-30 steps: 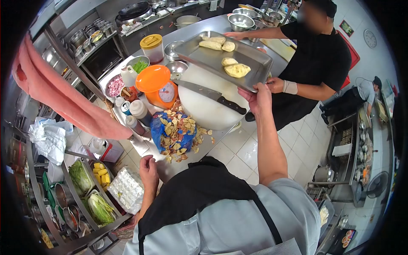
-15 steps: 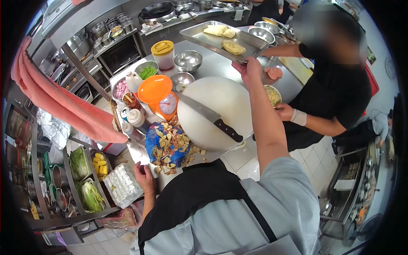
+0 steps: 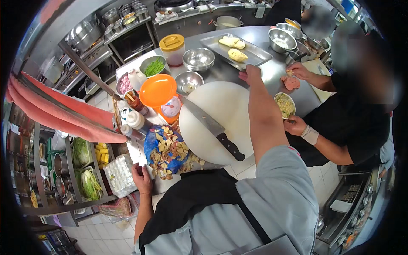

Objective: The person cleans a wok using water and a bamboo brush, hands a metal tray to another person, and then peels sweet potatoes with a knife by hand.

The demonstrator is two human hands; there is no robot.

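My right hand (image 3: pixel 250 74) is at the near edge of a shallow metal tray (image 3: pixel 260 57), its fingers closed on the rim and partly hidden. The tray lies on the steel table with several pale yellow pieces of food (image 3: pixel 237 55) in it. My left hand (image 3: pixel 142 179) rests by the table's near edge, fingers loosely apart, holding nothing. Beside it sits a plastic-wrapped white package (image 3: pixel 121 175). A knife (image 3: pixel 212 125) with a black handle lies across the round white cutting board (image 3: pixel 229 97). Peelings (image 3: pixel 168 146) are heaped on a blue bag left of the board.
An orange kitchen scale (image 3: pixel 159 91), metal bowls (image 3: pixel 198 59), a yellow-lidded tub (image 3: pixel 172 49) and squeeze bottles (image 3: pixel 136 120) crowd the left. At right, a co-worker (image 3: pixel 340 123) holds a bowl of chopped food (image 3: pixel 284 105) near a pink cloth (image 3: pixel 291 83). A pink towel (image 3: pixel 63 112) hangs left.
The tray has come down and away from me onto the table, my right hand still at its edge. The co-worker's right hand has drawn back from beside the tray. My view has shifted.
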